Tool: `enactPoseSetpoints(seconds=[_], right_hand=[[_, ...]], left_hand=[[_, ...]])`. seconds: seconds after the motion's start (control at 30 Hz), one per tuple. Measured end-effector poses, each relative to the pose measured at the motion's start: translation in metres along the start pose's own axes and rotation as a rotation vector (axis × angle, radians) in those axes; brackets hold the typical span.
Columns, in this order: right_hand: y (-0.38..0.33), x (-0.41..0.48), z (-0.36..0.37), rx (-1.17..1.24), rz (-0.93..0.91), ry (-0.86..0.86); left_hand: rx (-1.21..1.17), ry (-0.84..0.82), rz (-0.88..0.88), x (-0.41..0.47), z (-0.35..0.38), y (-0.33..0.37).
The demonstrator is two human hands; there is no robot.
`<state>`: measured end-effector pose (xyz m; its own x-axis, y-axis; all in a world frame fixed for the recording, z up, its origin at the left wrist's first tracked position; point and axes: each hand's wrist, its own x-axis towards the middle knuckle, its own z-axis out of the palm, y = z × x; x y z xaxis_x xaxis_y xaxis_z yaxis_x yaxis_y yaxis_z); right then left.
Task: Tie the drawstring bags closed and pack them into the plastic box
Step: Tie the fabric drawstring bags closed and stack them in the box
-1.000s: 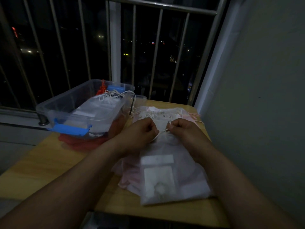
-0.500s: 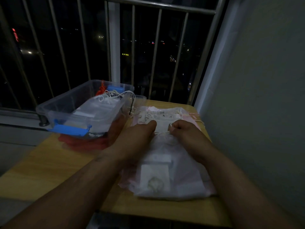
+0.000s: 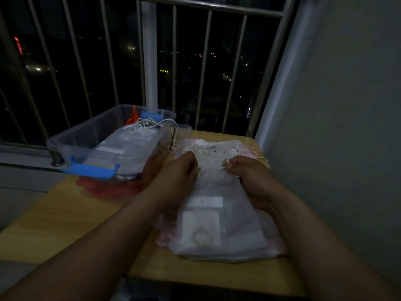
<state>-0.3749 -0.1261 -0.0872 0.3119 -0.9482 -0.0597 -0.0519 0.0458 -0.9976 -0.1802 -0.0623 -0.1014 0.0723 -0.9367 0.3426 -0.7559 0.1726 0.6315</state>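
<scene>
At the left, the clear plastic box [image 3: 86,137] with a blue latch [image 3: 91,170] sits on a red cloth [image 3: 104,190] and holds white drawstring bags [image 3: 130,140]. Beside it, the left hand [image 3: 173,177] curls its fingers on the drawstring [image 3: 213,168] at the mouth of the top bag [image 3: 217,213]. This bag lies flat on a stack, its long axis running away from the person and its mouth at the far end. The cards inside are too dim to read. The right hand [image 3: 249,177] pinches the cord's other end. All of this rests on a wooden table [image 3: 54,224], with a metal railing [image 3: 206,61] in front of the night outside and a plain wall [image 3: 347,105] on the right.

Left hand [image 3: 175,177] and right hand [image 3: 249,178] pinch the bag [image 3: 219,216] drawstring [image 3: 213,168].
</scene>
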Motion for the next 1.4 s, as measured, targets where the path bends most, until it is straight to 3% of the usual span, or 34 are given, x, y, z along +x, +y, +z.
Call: enactPoseSetpoints(seconds=[0.13, 0.27, 0.4, 0.57, 0.8, 1.0, 1.23, 1.3, 1.4], right_hand=[[-0.006, 0.002, -0.004, 0.015, -0.061, 0.084], [-0.011, 0.004, -0.014, 0.179, -0.016, 0.195], [-0.015, 0.004, -0.012, 0.291, 0.006, 0.206], [-0.016, 0.008, -0.006, 0.351, 0.027, 0.200], [-0.027, 0.011, 0.015, 0.259, -0.037, 0.110], [-0.028, 0.007, 0.041, 0.130, -0.038, -0.001], [-0.024, 0.003, 0.062, 0.006, -0.049, -0.067], [-0.021, 0.003, 0.064, -0.031, -0.070, -0.075], [-0.018, 0.005, 0.064, -0.071, -0.093, -0.059]], left_hand=[[-0.292, 0.022, -0.236, 0.000, 0.004, 0.008], [-0.537, -0.136, -0.339, -0.008, 0.004, 0.014], [-0.542, -0.098, -0.270, -0.017, 0.001, 0.024], [-0.320, 0.046, -0.098, -0.023, -0.031, 0.046], [-0.524, 0.241, -0.027, -0.002, -0.112, 0.052], [-0.415, 0.336, -0.166, 0.018, -0.172, 0.009], [0.004, 0.217, -0.420, 0.022, -0.198, -0.043], [0.186, 0.256, -0.395, 0.023, -0.189, -0.042], [0.240, 0.366, -0.234, 0.024, -0.166, -0.024]])
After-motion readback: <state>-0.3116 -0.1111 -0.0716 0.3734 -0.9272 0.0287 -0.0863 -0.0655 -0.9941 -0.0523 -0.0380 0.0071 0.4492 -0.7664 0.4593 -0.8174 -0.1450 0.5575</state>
